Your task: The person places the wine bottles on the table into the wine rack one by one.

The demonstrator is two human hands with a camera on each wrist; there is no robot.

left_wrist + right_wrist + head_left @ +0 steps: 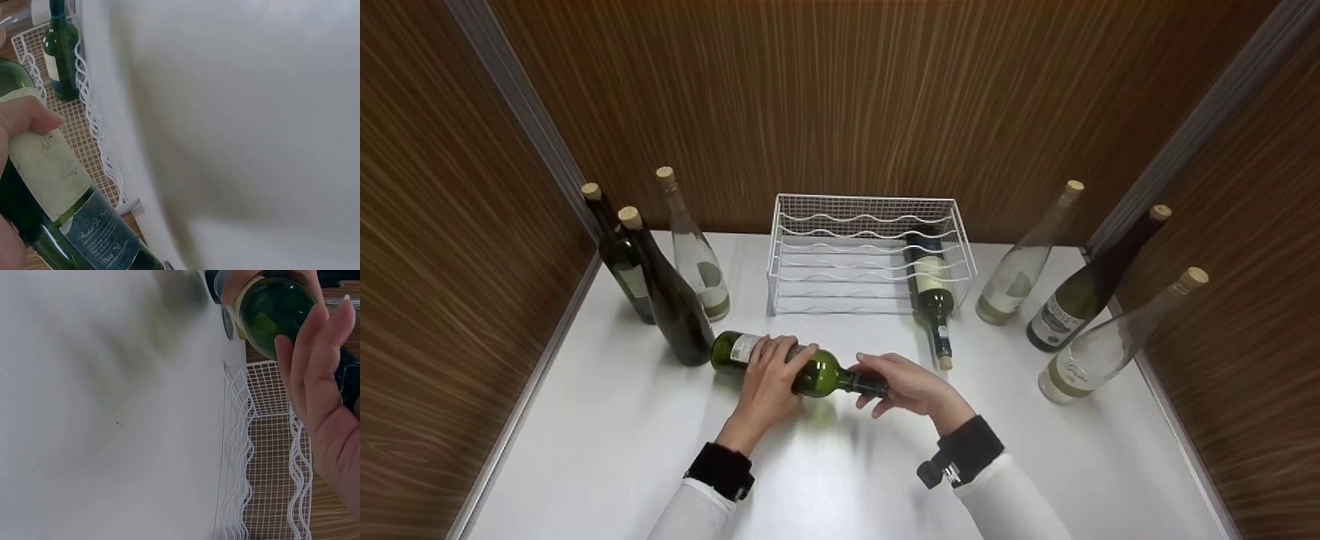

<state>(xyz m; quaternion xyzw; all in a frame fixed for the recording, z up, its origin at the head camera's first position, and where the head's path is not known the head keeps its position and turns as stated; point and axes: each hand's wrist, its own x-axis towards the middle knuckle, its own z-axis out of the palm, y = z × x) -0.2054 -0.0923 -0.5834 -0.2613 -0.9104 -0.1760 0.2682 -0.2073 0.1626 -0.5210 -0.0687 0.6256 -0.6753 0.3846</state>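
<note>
A green wine bottle point(826, 373) is held lying sideways above the white table, its base to the left and its dark-wrapped neck to the right. My left hand point(769, 375) grips its body, the thumb lying across the pale label point(48, 169) in the left wrist view. At the neck, my right hand point(911, 384) has its fingers spread around the bottle's end. Those fingers point(315, 365) look long and nearly straight beside the bottle in the right wrist view. The mouth of the bottle is hidden by the right hand.
Behind the hands stands a white wire rack point(866, 198) with wavy bars. One corked wine bottle point(931, 274) lies in its right end, neck toward me. Several corked bottles point(667, 300) stand at the left, others point(1061, 319) at the right. Wood-grain panels point(810, 97) enclose the table.
</note>
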